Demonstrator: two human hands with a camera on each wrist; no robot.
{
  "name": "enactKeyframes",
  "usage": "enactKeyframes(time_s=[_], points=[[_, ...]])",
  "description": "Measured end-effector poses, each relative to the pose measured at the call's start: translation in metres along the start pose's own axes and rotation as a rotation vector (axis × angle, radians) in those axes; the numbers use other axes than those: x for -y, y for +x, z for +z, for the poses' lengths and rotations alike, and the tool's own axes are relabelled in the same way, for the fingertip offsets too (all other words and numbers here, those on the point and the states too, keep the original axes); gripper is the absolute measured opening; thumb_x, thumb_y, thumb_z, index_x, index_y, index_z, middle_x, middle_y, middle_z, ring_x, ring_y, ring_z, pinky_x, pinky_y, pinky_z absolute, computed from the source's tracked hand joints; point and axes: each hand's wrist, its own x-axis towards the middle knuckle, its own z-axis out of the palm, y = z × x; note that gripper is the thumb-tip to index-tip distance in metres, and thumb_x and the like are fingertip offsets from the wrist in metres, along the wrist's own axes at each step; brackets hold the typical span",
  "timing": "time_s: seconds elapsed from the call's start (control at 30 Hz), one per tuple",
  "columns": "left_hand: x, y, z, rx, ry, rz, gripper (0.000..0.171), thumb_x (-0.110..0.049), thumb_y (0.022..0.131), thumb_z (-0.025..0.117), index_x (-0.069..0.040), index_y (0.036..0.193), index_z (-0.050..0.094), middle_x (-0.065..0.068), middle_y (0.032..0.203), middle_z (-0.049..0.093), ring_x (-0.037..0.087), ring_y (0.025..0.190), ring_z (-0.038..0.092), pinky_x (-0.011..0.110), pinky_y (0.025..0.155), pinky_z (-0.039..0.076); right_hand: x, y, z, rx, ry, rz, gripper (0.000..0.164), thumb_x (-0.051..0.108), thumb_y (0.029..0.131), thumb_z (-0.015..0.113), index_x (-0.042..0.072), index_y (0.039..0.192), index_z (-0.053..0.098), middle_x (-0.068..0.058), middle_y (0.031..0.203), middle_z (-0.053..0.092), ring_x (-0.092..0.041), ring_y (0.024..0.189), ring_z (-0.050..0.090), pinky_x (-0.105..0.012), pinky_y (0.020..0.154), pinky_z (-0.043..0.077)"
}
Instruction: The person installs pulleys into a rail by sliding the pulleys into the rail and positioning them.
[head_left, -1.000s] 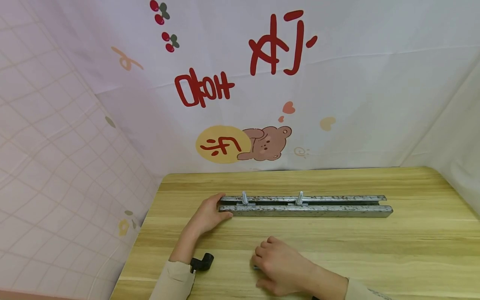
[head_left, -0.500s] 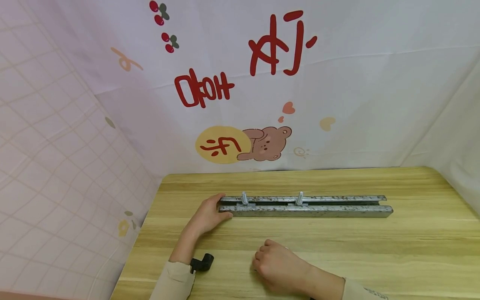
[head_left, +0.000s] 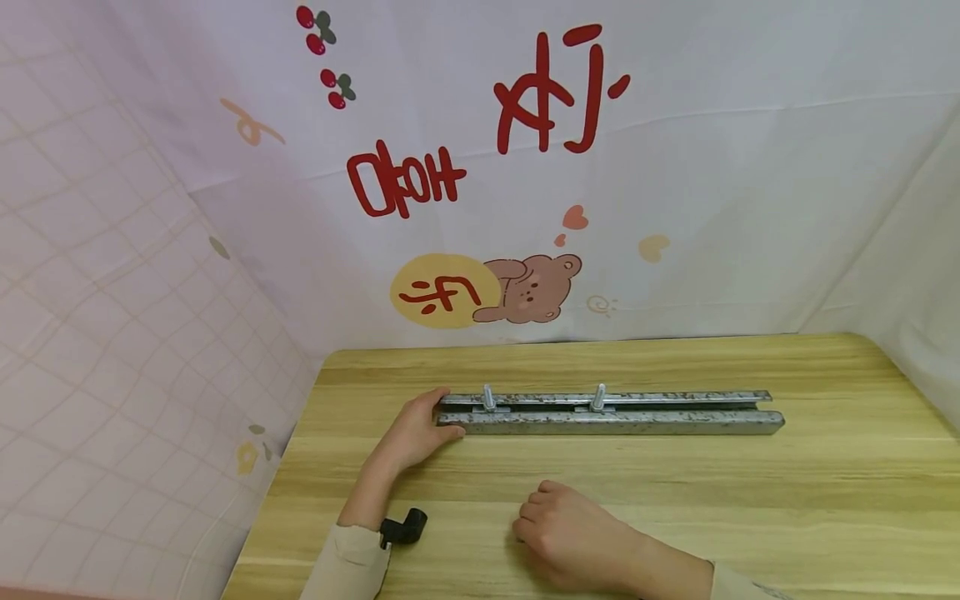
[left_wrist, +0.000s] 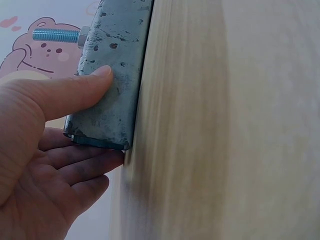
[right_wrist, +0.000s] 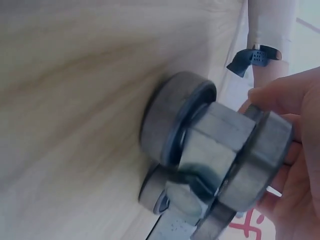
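Observation:
A grey, speckled metal channel rail (head_left: 622,421) lies across the table, its slot facing up. Two threaded bolts (head_left: 487,398) stand up from the slot. My left hand (head_left: 416,429) grips the rail's left end; in the left wrist view the thumb presses on the side wall and fingers are curled at the end. My right hand (head_left: 570,533) is nearer the front, apart from the rail, with curled fingers. It holds a metal roller trolley (right_wrist: 215,140), which the right wrist view shows with round wheels, hex nuts and a flat plate. From the head camera my hand hides that trolley.
The wood-grain table (head_left: 825,500) reaches back to a white cloth wall (head_left: 712,167) with red lettering and a printed bear. A grid-patterned cloth (head_left: 112,333) hangs along the left side. A black wrist mount (head_left: 405,527) sits on my left wrist.
My right hand has turned slightly and shifted a little to the right; the bit of metal seen at its fingers earlier is now hidden from the head camera. My left hand stays on the rail.

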Motion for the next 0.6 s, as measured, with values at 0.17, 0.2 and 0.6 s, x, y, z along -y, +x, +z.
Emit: enactKeyframes(time_s=[0.17, 0.2, 0.6], points=[[0.001, -0.001, 0.000, -0.006, -0.005, 0.009, 0.075, -0.028, 0.092, 0.085, -0.001, 0.152, 0.051, 0.018, 0.147, 0.058, 0.037, 0.137, 0.053, 0.055, 0.110, 0.047, -0.003, -0.004, -0.005, -0.052, 0.047, 0.017, 0.020, 0.019, 0.082, 0.083, 0.018, 0.084, 0.064, 0.012, 0.073, 0.054, -0.008, 0.068, 0.052, -0.025, 0.071, 0.048], [0.001, -0.001, 0.000, -0.006, -0.004, 0.009, 0.075, -0.028, 0.092, 0.085, -0.001, 0.152, 0.051, 0.018, 0.147, 0.058, 0.037, 0.137, 0.053, 0.055, 0.110, 0.047, -0.003, -0.004, -0.006, -0.063, 0.048, 0.015, 0.020, 0.018, 0.082, 0.084, 0.018, 0.084, 0.064, 0.011, 0.073, 0.054, -0.008, 0.069, 0.053, -0.025, 0.071, 0.048], [0.001, 0.000, 0.001, -0.010, 0.008, 0.001, 0.075, -0.028, 0.091, 0.085, -0.002, 0.153, 0.051, 0.018, 0.148, 0.057, 0.037, 0.139, 0.052, 0.055, 0.112, 0.045, -0.013, -0.020, -0.025, -0.149, 0.146, 0.057, 0.023, 0.023, 0.107, 0.054, 0.015, 0.093, 0.070, 0.011, 0.082, 0.061, -0.006, 0.076, 0.058, -0.025, 0.077, 0.052]])
